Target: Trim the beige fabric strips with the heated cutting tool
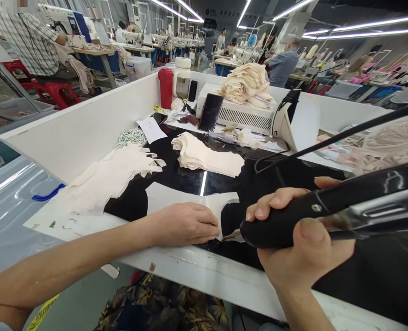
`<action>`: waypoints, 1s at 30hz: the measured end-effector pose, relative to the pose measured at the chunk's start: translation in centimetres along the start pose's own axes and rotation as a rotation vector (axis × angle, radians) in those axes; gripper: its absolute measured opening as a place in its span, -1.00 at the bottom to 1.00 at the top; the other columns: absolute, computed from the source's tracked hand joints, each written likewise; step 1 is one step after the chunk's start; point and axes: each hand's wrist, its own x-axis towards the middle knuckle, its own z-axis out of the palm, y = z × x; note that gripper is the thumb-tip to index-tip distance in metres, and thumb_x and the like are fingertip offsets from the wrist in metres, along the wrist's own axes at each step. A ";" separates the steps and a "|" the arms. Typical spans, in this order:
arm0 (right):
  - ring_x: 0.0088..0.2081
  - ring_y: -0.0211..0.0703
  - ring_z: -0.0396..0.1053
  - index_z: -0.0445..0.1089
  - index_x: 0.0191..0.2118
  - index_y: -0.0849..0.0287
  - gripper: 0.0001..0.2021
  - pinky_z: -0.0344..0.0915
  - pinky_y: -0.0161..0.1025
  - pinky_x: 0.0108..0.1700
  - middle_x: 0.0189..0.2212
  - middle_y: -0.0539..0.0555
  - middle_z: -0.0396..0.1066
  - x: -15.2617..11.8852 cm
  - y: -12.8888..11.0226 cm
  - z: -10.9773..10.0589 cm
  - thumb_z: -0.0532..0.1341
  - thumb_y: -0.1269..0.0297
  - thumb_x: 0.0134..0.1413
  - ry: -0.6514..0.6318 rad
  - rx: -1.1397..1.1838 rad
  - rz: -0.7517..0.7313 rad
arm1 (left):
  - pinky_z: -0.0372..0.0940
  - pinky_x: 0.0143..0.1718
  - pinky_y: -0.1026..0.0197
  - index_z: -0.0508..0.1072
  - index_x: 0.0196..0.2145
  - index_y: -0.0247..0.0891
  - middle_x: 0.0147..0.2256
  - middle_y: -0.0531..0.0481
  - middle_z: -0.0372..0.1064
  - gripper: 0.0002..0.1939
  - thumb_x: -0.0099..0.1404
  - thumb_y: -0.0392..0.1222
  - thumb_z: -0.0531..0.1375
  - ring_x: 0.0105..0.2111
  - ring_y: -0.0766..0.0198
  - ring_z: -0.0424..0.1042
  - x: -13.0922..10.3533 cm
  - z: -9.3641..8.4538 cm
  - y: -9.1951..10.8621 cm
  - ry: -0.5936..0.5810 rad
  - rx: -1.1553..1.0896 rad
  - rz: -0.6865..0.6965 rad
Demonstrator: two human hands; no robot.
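Note:
My left hand (186,224) lies palm down on a white cut fabric piece (169,195), fingers flat and side by side near its right end; the thumb is hidden. Gripped in my right hand (303,248) is a black hand tool (279,225) with a rounded end and a long metal lever, the thumb resting by the lever. The tool is held over the black tabletop (259,184), to the right of the fabric. Behind the piece sits a stack of cream cut pieces (207,154). Another pile of cut pieces (110,177) spreads out on the left.
White panels (96,124) wall the table's left and back. A white vented box (238,115) bears a cream fabric heap (247,85). Nearby stand a phone (210,112), a red bottle (165,87) and a lamp (290,119). A black cable (328,147) crosses on the right.

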 end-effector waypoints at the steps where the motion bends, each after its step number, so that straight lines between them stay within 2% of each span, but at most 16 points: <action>1: -0.56 -0.21 0.41 0.41 0.04 0.04 -0.50 0.44 -0.22 -0.54 -0.42 -0.15 0.52 0.0 0.0 0.0 0.54 0.14 0.02 0.000 0.001 0.001 | 0.46 0.13 0.18 0.63 -0.06 -0.31 -0.06 -0.12 0.64 -0.71 0.66 -0.25 0.09 -0.06 0.19 0.60 0.0 0.0 0.0 -0.001 -0.002 -0.001; 15: -0.56 -0.22 0.40 0.40 0.04 0.04 -0.51 0.43 -0.23 -0.56 -0.43 -0.13 0.50 0.3 0.1 0.0 0.53 0.12 0.04 0.031 -0.007 -0.013 | 0.48 0.09 0.17 0.62 -0.04 -0.30 -0.06 -0.13 0.63 -0.73 0.65 -0.26 0.10 -0.05 0.18 0.59 -0.2 0.0 0.1 -0.014 -0.007 -0.016; 24: -0.54 -0.23 0.43 0.40 0.07 0.06 -0.50 0.47 -0.24 -0.53 -0.40 -0.12 0.52 -0.1 0.6 0.0 0.54 0.13 0.06 0.002 0.014 -0.011 | 0.47 0.11 0.18 0.62 -0.07 -0.27 -0.07 -0.13 0.63 -0.74 0.65 -0.27 0.11 -0.04 0.19 0.59 -0.2 0.1 0.0 -0.021 -0.004 -0.029; 30: -0.53 -0.23 0.46 0.39 0.08 0.05 -0.53 0.50 -0.23 -0.50 -0.39 -0.12 0.52 -0.1 0.5 0.1 0.52 0.20 0.12 -0.012 -0.011 -0.007 | 0.47 0.13 0.18 0.63 -0.06 -0.28 -0.07 -0.15 0.63 -0.72 0.65 -0.26 0.10 -0.04 0.20 0.59 -0.2 0.2 0.0 -0.017 -0.015 -0.021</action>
